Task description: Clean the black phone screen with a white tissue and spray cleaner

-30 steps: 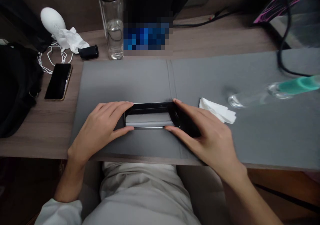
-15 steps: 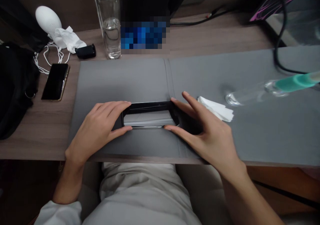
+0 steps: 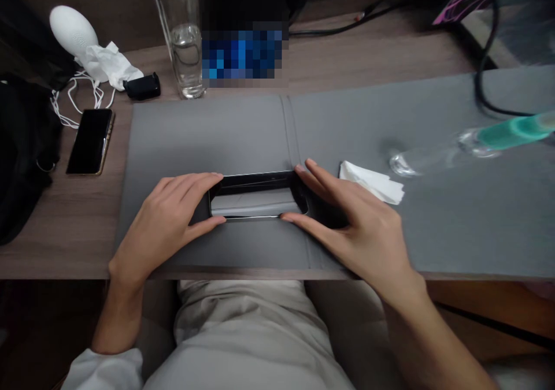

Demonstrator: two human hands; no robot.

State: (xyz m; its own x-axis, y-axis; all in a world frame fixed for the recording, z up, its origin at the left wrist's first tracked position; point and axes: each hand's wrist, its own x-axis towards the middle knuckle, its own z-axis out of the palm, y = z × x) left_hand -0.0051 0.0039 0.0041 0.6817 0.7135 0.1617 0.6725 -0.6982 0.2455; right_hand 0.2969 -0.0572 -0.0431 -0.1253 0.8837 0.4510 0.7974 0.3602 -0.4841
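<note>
A smartphone (image 3: pixel 255 196) with a dark, glossy screen lies sideways in front of me, face up, over a grey desk mat (image 3: pixel 208 130). Its screen mirrors pale shapes. My left hand (image 3: pixel 167 216) grips the left end, thumb on the near edge and fingers on the far edge. At the other end, my right hand (image 3: pixel 364 222) holds the phone the same way, its index finger raised off the edge. Folded white tissue (image 3: pixel 373 182) lies just beyond my right hand. Whether the phone touches the mat, I cannot tell.
On the left are a second phone (image 3: pixel 91 141), a black clip-like object (image 3: pixel 142 86), crumpled tissue (image 3: pixel 115 66) and a white rounded device (image 3: pixel 73 30) with cords. A glass water bottle (image 3: pixel 187 60) stands at the back. A clear tube with a green part (image 3: pixel 511 133) is at right.
Both hands keep their hold on the phone. The whole view has shifted slightly, so the desk things appear a little further left and higher.
</note>
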